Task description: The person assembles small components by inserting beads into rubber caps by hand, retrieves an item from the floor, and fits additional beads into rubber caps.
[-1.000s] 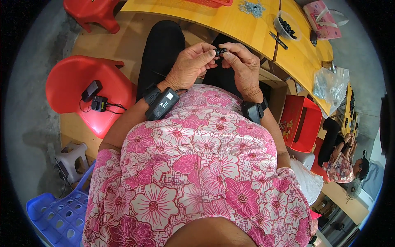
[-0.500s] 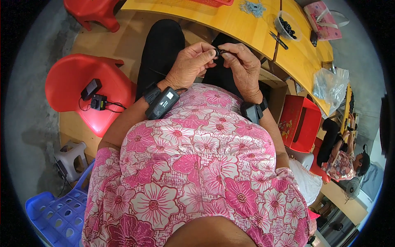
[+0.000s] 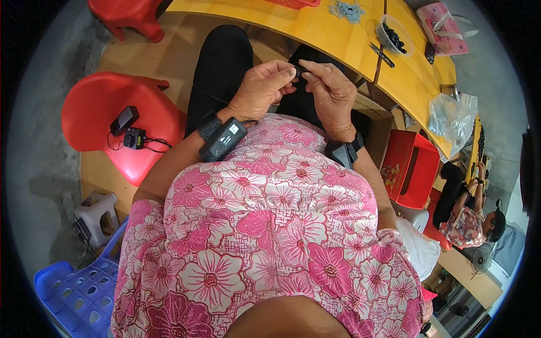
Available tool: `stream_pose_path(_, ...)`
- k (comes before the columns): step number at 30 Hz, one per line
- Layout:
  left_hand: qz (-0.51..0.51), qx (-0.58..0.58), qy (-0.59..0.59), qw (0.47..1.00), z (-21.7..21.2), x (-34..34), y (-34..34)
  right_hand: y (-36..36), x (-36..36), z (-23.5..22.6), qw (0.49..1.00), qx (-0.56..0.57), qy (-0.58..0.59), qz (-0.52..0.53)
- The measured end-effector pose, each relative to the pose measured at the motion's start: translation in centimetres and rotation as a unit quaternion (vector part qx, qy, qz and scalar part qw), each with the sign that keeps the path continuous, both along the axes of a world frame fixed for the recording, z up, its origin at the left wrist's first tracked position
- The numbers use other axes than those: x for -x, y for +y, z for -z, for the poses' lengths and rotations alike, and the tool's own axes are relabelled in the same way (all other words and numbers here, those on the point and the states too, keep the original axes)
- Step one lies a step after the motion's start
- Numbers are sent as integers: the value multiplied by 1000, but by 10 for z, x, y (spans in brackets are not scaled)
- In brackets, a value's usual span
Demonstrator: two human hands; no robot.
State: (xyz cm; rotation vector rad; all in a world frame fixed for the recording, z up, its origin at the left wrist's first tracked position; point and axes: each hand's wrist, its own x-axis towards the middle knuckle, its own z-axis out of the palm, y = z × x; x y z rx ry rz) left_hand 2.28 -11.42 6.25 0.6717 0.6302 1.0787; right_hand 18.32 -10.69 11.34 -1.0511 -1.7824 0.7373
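Note:
Above my lap, my left hand (image 3: 260,84) is closed in a pinch on a small black piece (image 3: 299,71). From the other side, my right hand (image 3: 332,94) is closed too, with its thumb and forefinger at the same piece. The fingertips hide most of it, so its exact shape cannot be made out. Across from my hands on the yellow table (image 3: 321,34), a clear plastic bowl (image 3: 410,49) holds several small black round parts (image 3: 393,38). Beside the bowl lies a slim dark hand tool (image 3: 382,55).
Light blue bits (image 3: 346,11) lie heaped near a red basket (image 3: 298,2). A pink bag (image 3: 439,28) and clear plastic bag (image 3: 453,118) are at right, above a red box (image 3: 410,169). A red chair (image 3: 90,112) with small black devices stands left. Another person (image 3: 468,222) sits far right.
My right hand has turned slightly at the wrist, and its forefinger is straighter over the small black piece. My left hand stays almost in place.

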Motion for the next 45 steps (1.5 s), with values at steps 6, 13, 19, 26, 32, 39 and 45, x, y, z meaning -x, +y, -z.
stream_pose_path(6, 1, -6, -3, 1000, 4, -1, 2, 1, -2, 6, 998, 34, 46, -13)
stream_pose_path(13, -5, -1, -19, 1000, 3, -2, 1, 1, -2, 8, 994, 61, 94, -12)
stream_pose_path(19, -5, 5, -36, 999, 2, -4, 0, -2, 1, 8, 996, 32, 82, 8)
stream_pose_path(26, -6, 10, -56, 998, 2, -6, -2, 0, -2, 19, 998, -10, 69, 7)
stream_pose_path(32, -10, 0, -54, 999, 1, -6, -2, -2, -3, 18, 993, 34, 113, -24)
stream_pose_path(39, -7, -22, -28, 999, 3, -3, -2, 0, -3, 14, 986, 80, 138, -42)
stream_pose_path(45, -2, -24, 19, 1000, 4, -2, 0, 6, -6, 20, 961, 167, 212, -61)
